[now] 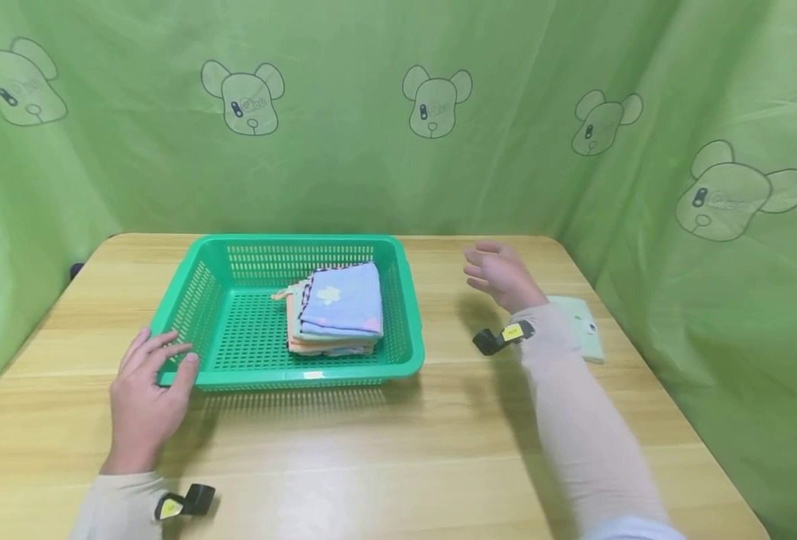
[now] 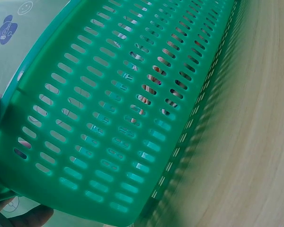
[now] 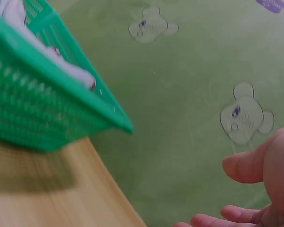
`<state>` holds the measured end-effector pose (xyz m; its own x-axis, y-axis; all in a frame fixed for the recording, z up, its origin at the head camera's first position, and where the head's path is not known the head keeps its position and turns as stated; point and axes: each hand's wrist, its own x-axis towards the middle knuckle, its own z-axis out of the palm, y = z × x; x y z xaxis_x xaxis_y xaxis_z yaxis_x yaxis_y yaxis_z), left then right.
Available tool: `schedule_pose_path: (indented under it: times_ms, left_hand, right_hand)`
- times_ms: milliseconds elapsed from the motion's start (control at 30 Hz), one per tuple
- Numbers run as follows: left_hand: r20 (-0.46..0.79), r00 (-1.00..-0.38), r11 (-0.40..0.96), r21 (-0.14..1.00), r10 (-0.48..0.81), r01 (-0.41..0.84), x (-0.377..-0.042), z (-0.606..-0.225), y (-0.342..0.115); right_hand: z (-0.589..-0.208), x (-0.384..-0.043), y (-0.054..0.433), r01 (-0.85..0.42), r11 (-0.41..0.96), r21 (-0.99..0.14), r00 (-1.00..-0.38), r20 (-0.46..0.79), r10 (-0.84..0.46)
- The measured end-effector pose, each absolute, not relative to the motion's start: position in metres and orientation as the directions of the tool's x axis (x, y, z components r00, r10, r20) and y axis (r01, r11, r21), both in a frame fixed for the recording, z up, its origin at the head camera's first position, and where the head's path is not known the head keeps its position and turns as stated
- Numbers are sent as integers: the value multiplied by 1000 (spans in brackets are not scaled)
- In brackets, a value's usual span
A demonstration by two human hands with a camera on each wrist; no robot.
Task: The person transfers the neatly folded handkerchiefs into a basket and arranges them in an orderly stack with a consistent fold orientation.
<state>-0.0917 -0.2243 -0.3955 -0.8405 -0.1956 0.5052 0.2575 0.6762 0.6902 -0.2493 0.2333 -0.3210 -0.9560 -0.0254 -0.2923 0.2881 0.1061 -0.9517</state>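
A green plastic basket (image 1: 256, 379) with slotted walls stands on the wooden table, and a stack of folded towels (image 1: 340, 304) fills its right part. The topmost towel is lilac-blue with a white flower and a checked edge. My left hand (image 1: 148, 386) grips the front left corner of the basket, fingers over the rim; in the left wrist view a bit of the hand shows beside the slotted wall (image 2: 99, 109). Right of the basket, my right hand (image 1: 502, 277) hovers over the table with its fingers loosely extended, holding nothing, thumb apart in the right wrist view.
A pale mint folded cloth (image 1: 583, 330) with a small face print lies near the table's right edge, partly covered by the right forearm. Green curtains (image 1: 344, 172) with bear-head prints surround the wooden table (image 1: 344, 465) at the back and sides.
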Motion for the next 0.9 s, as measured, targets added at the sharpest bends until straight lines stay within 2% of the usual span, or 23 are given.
schedule_pose_path:
  times_ms: [200, 433, 700, 900]
  left_hand:
    - [513, -835, 677, 687, -197, 263, -92, -394, -224]
    - [530, -826, 672, 684, -192, 283, -94, -394, -223]
    - [509, -835, 662, 702, -208, 263, -93, -396, -223]
    - [508, -836, 673, 694, -205, 256, -92, -397, -224]
  right_hand:
    - [-331, -246, 261, 279, 205, -938, -960, -280, 29]
    - [-345, -243, 297, 286, 212, -934, -958, -279, 65]
    - [-359, -239, 333, 330, 295, -897, -943, -304, 133]
    - [-366, -237, 357, 354, 425, -833, -935, -305, 182]
